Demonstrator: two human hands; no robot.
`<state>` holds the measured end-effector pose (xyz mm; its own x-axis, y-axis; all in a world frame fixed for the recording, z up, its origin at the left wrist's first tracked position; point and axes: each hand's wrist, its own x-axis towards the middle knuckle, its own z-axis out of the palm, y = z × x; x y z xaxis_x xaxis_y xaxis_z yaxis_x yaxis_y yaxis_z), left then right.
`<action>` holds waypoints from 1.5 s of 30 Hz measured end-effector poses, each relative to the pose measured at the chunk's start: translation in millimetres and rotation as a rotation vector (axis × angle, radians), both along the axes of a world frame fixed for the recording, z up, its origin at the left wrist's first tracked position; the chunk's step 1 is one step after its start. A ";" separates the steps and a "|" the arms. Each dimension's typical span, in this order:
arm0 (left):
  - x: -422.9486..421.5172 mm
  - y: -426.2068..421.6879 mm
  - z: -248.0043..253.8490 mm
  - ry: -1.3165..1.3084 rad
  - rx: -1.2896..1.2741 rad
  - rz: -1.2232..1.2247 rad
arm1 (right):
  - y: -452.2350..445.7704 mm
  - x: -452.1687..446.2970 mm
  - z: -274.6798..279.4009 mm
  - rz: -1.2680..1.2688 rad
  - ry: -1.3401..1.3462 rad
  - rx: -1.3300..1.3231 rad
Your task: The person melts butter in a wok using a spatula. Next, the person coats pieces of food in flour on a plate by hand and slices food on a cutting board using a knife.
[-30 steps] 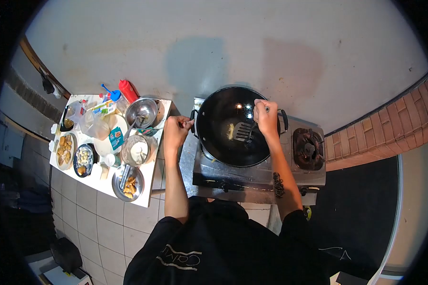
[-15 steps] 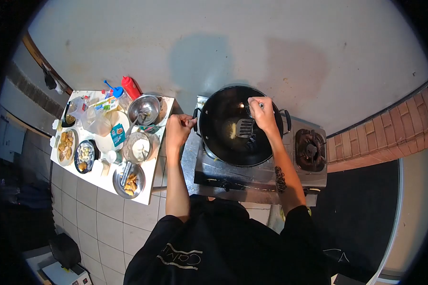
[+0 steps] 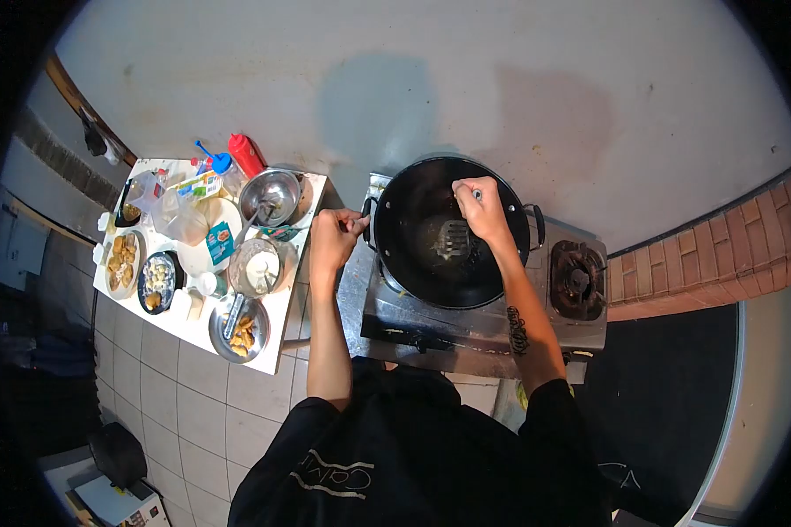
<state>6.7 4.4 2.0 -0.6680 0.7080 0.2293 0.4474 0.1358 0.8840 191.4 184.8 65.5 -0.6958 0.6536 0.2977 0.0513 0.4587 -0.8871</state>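
A large black wok (image 3: pixel 404 272) stands on the left burner of the metal gas stove (image 3: pixel 501 327). My left hand (image 3: pixel 334 237) is closed on the wok's left side handle. Over the wok, my right hand (image 3: pixel 482 209) grips a slotted spatula (image 3: pixel 453 237) by its handle, with its head down near the wok's bottom. A small pale piece of food (image 3: pixel 449 256) lies by the spatula's tip in what looks like oil; whether it is on the slots or under them I cannot tell.
To the left, a white table (image 3: pixel 268 356) carries a steel plate (image 3: pixel 223 344) of fried pieces with tongs, a metal bowl (image 3: pixel 259 186), a red squeeze bottle (image 3: pixel 246 155) and several dishes. A bare burner (image 3: pixel 578 279) is right of the wok. A wall rises behind.
The spatula head has shifted slightly, and the pale food piece now sits against or under its slots rather than left of it. My left hand stays at the handle.
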 end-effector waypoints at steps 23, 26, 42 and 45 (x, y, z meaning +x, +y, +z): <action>8.5 1.2 -9.4 -0.093 -0.026 0.035 | -18.2 91.7 23.7 -0.302 0.223 -0.146; 15.7 0.6 -0.7 -0.051 -0.058 0.068 | -15.0 85.9 14.9 -0.239 0.219 -0.214; 25.4 4.8 12.7 0.029 -0.245 0.109 | 0.6 82.5 21.7 -0.179 0.387 -0.247; 24.1 5.3 5.7 0.013 -0.202 0.115 | 5.8 98.9 20.4 -0.247 0.289 -0.148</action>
<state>30.7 9.7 7.8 -0.7449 0.6598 0.0993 0.4296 0.3605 0.8279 290.3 190.6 85.9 -0.4141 0.8409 0.3483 -0.1174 0.3301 -0.9366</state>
